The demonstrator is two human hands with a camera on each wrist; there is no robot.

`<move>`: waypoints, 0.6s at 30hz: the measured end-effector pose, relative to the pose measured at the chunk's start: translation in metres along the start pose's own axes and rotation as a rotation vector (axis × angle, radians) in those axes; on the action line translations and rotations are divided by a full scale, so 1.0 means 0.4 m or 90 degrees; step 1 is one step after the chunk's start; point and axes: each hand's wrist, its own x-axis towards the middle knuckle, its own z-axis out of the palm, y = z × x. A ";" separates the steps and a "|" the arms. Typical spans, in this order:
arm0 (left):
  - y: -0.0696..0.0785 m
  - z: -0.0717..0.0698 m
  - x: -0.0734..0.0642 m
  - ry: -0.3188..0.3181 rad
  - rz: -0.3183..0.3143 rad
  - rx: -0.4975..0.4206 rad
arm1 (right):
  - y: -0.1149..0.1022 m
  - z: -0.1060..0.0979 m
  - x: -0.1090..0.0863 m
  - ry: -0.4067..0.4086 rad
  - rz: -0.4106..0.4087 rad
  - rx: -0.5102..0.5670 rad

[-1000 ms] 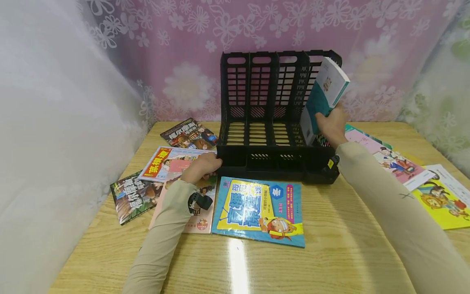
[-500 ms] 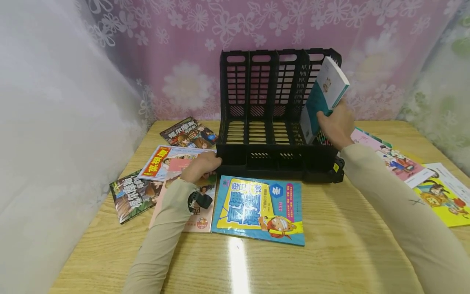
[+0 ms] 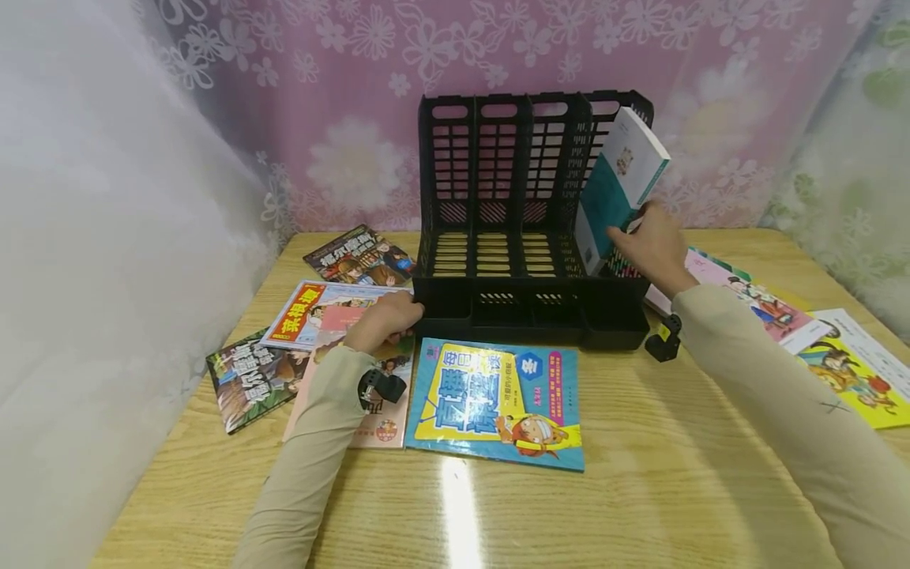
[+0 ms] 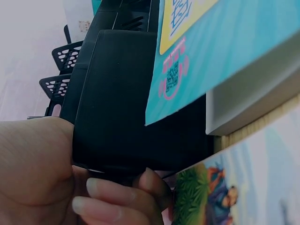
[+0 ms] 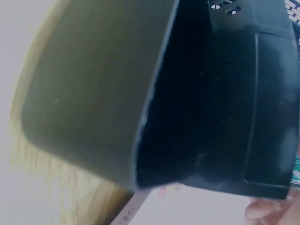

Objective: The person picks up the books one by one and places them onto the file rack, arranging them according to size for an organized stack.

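Observation:
A black plastic book rack [image 3: 498,312] with slatted compartments stands at the back of the table. My left hand [image 3: 384,320] grips its front left corner; in the left wrist view the fingers [image 4: 115,199] curl at the edge of the rack's black front box. A thick white and teal book [image 3: 614,190] leans upright in the rightmost compartment. At its spine edge, my right hand [image 3: 657,245] pinches it low down, thumb over the teal cover, other fingers mostly hidden behind. The right wrist view shows the rack's front box [image 5: 211,117] close up, with fingertips [image 5: 262,208] at the lower right.
A blue comic-style book [image 3: 498,403] lies before the rack. Left of it are a pink book [image 3: 348,427], a red and white book [image 3: 302,316] and two dark ones [image 3: 256,379]. A pink book [image 3: 753,296] and a yellow book [image 3: 853,379] lie to the right.
The view has shifted slightly, moving the scene a little left. My right hand has slid slightly down and right along the book's edge. The left hand stays at the rack corner.

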 end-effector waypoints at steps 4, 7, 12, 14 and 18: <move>-0.001 -0.003 0.000 -0.002 0.001 -0.011 | 0.010 -0.019 -0.014 -0.066 0.012 0.047; -0.002 -0.002 0.001 0.001 0.001 -0.012 | 0.032 -0.035 -0.018 -0.130 0.045 0.135; -0.003 0.003 0.002 -0.005 -0.001 -0.021 | 0.089 -0.067 -0.024 -0.236 0.095 0.241; -0.004 0.004 0.002 -0.004 0.000 -0.020 | 0.113 -0.078 -0.027 -0.255 0.090 0.232; -0.006 0.005 0.003 0.010 0.003 -0.007 | 0.153 -0.091 -0.035 -0.279 0.072 0.153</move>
